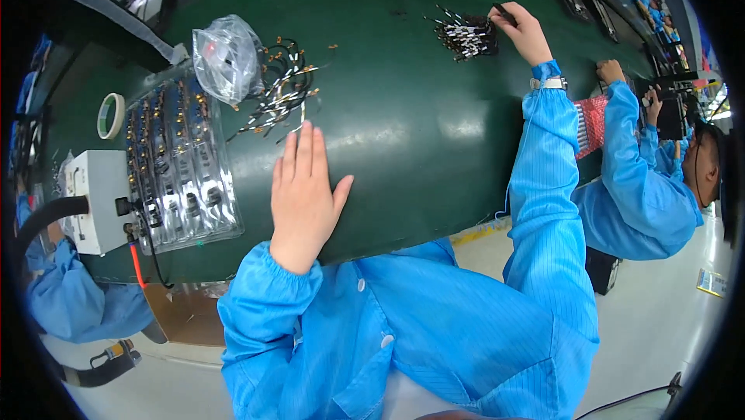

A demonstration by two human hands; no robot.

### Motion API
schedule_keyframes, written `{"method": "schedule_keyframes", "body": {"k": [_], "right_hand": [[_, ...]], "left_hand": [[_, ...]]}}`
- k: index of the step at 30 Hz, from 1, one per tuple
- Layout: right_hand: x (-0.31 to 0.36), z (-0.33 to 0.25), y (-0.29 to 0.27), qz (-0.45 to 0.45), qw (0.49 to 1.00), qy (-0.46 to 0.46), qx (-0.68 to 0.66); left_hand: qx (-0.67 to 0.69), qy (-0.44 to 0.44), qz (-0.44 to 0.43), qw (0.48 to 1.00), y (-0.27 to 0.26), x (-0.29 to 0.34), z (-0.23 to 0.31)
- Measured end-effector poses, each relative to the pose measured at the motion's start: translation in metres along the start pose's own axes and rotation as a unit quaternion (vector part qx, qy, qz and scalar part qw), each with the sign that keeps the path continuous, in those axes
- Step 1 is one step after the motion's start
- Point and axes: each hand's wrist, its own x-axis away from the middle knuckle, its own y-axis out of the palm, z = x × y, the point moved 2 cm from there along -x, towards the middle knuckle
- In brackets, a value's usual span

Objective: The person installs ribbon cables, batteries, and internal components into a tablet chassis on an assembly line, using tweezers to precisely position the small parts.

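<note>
My left hand (303, 191) lies palm down over the green table (388, 179), fingers stretched out. Its fingertips reach the near edge of a loose pile of short black cables (283, 98) with silver sleeves and brass-coloured ends; whether they press on one cable cannot be made out. Farther off to the right, my right hand (529, 36) pinches a small dark, slim piece (506, 15) between thumb and fingers. That hand is beside a neater bundle of black-and-silver cable pieces (466, 36). The piece's exact kind is too small to tell.
Left of the cables are a clear plastic bag (227, 59), a clear compartment tray (182, 164) of small parts, a tape roll (111, 116) and a white box (101, 199) with leads. At right, a co-worker (644, 203) sits by a pink bubble-wrap package (592, 126).
</note>
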Motion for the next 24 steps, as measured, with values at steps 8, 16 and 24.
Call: {"method": "schedule_keyframes", "body": {"k": [8,16,24], "right_hand": [[-0.015,0.005,0.001,-0.018,0.992,0.011,0.125],[-0.005,-0.082,0.021,0.124,0.99,-0.062,-0.018],[0.019,-0.182,0.114,-0.051,0.975,-0.216,-0.027]], "left_hand": [[0.002,0.045,0.053,0.998,0.015,-0.046,0.0],[0.115,0.141,0.069,0.981,-0.069,-0.012,0.03],[0.093,0.366,0.416,0.828,-0.201,0.097,0.016]]}}
